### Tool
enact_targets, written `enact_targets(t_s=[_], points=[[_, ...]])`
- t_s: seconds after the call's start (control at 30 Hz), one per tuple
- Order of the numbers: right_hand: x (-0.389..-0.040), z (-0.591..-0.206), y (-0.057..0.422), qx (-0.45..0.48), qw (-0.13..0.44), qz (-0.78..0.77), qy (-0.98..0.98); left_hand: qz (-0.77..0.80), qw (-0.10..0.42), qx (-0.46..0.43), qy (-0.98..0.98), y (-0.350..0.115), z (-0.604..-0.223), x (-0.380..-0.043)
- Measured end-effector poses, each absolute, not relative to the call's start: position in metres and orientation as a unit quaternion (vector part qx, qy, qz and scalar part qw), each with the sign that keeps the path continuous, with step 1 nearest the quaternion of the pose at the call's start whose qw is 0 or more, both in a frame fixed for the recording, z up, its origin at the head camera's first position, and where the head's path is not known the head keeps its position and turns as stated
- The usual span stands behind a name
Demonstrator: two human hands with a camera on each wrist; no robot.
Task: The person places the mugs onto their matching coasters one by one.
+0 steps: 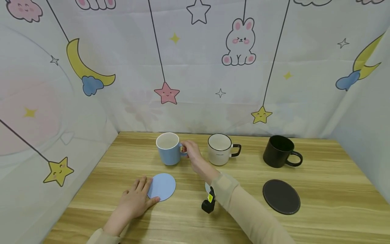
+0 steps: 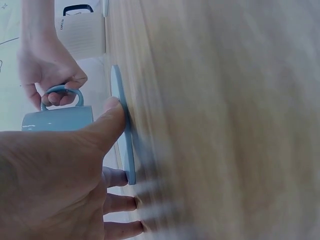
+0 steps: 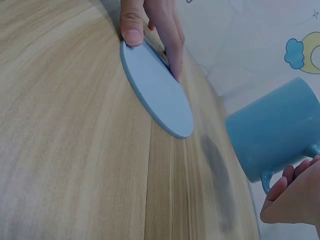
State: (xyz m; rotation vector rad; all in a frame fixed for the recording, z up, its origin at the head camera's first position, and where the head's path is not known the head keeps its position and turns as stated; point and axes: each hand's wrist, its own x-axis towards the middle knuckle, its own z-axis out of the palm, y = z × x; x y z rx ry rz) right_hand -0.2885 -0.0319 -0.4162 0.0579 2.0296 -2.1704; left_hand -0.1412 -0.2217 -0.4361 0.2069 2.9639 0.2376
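Note:
My right hand (image 1: 194, 154) grips the handle of a light blue mug (image 1: 169, 155), which is upright with its white inside showing. In the right wrist view the same mug (image 3: 275, 130) hangs a little above the wooden table, its shadow apart from it. A round light blue coaster (image 1: 164, 187) lies flat in front of the mug. My left hand (image 1: 134, 199) rests at the coaster's left side, fingers extended. Its thumb (image 3: 133, 35) touches the near rim and the index finger lies along the far rim.
A white mug (image 1: 217, 155) with a black handle stands right of my right hand. Under my right forearm a pale coaster (image 1: 208, 187) is mostly hidden. Farther right are a black mug (image 1: 275, 154) and a dark round coaster (image 1: 281, 197). A patterned curtain (image 1: 207, 84) borders the table.

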Motion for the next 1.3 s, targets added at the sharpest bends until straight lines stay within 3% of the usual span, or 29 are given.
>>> enact_targets(t_s=[1.3], points=[[-0.259,-0.417,-0.026,-0.021,0.113,-0.719,0.685,0.074,0.075,0.071,0.992,-0.222,-0.437,-0.139]])
